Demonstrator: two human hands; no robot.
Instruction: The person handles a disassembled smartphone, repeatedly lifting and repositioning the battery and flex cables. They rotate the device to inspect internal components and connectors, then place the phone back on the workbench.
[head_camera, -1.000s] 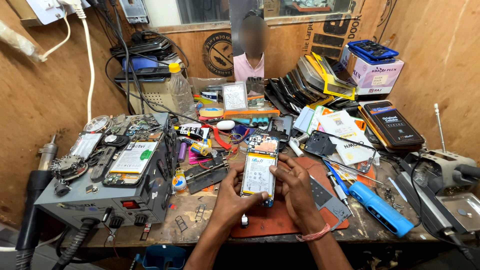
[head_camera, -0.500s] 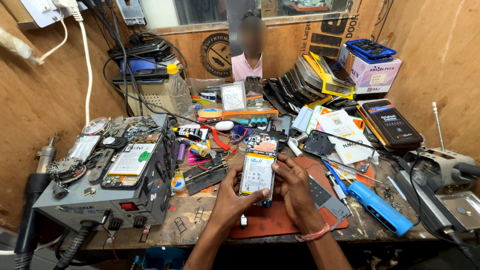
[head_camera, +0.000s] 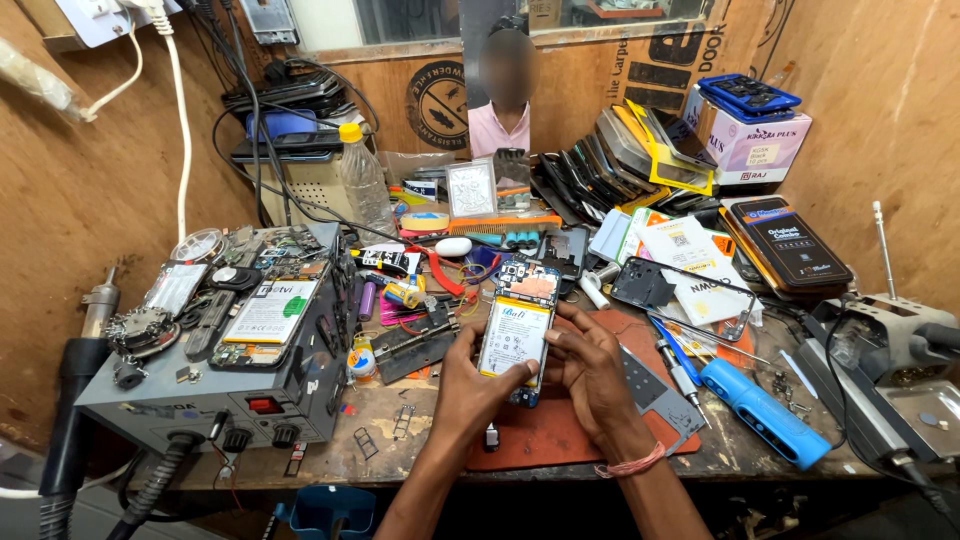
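a cluttered wooden table (head_camera: 420, 440) is sitting inside plywood walls, with a red mat (head_camera: 560, 430) lying near its front edge. both hands are grasping an opened phone (head_camera: 517, 330) over the mat, the left grip (head_camera: 478, 385) clasping it from seven o'clock and the right grip (head_camera: 590, 375) from four o'clock. a blue screwdriver (head_camera: 765, 412) is lying at three o'clock, a grey machine (head_camera: 215, 385) at nine o'clock.

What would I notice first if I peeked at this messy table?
You would first notice the opened phone with its white battery showing, held at the middle of the bench by the left hand and the right hand. Then the grey repair station on the left, piled with phone parts, and the blue screwdriver lying at the right.
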